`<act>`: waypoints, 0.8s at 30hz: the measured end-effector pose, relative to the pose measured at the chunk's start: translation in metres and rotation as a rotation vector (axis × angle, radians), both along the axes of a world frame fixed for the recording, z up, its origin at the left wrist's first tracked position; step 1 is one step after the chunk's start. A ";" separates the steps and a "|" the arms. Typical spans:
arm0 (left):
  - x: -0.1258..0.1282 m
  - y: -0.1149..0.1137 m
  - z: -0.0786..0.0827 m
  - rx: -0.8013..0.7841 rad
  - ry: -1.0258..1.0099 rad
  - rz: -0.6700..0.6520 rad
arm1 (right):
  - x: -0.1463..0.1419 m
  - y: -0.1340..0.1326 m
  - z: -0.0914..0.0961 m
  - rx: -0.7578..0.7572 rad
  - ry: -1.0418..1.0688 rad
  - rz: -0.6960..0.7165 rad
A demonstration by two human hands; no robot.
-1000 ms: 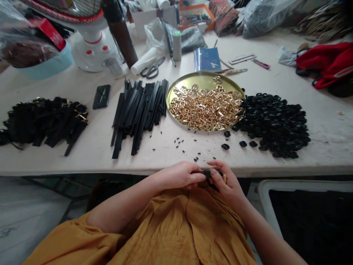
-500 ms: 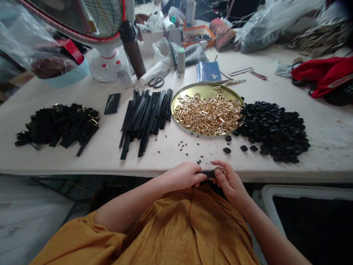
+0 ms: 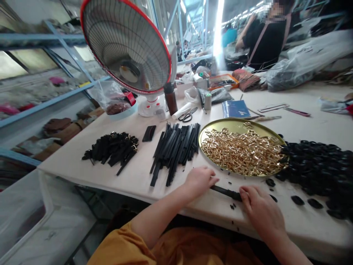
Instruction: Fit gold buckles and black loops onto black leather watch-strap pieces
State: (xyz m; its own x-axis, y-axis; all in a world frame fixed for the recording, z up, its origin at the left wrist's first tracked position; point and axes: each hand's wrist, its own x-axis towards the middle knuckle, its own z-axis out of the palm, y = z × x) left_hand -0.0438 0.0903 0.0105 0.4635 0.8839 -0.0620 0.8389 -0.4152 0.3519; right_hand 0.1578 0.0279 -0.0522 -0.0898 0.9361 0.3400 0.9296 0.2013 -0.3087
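A black strap point(image 3: 225, 191) stretches between my hands, low over the front edge of the table. My left hand point(image 3: 199, 180) pinches its left end with the fingers closed. The other end is gripped by my right hand point(image 3: 260, 208), whose fingers hide what lies under them. Just beyond my hands is a round gold tray point(image 3: 209, 124) heaped with small gold buckles point(image 3: 242, 152). A bundle of flat black strips point(image 3: 176, 151) lies left of the tray. To the right spreads a pile of black loops point(image 3: 314, 165), with a few strays near my right hand.
Black straps with gold buckles point(image 3: 111, 147) are piled at the left, near a dark flat case point(image 3: 149, 133). Scissors point(image 3: 188, 115), a blue booklet point(image 3: 235, 109) and a large fan point(image 3: 129, 48) stand farther back. Across the table is another person point(image 3: 267, 40).
My view has tilted up and left, showing the room and a person. My hands have moved forward from my lap over the table edge and farther apart, with more strap visible.
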 end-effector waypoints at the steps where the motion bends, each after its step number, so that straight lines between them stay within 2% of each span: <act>1: -0.010 0.012 0.003 0.059 0.040 0.074 | 0.000 0.000 -0.002 0.050 -0.001 -0.007; 4: -0.034 0.054 0.013 0.150 0.166 0.316 | 0.001 -0.003 -0.006 0.124 0.011 -0.019; 8: -0.043 0.105 0.012 0.150 0.218 0.437 | 0.004 -0.004 -0.011 0.151 0.014 -0.009; 11: -0.037 0.127 0.004 0.111 0.248 0.506 | 0.005 -0.003 -0.013 0.198 0.023 0.007; 17: -0.032 0.141 0.000 0.028 0.253 0.587 | 0.004 -0.003 -0.014 0.222 0.031 0.023; 24: -0.032 0.135 0.003 0.051 0.199 0.640 | 0.002 -0.004 -0.014 0.190 0.081 0.011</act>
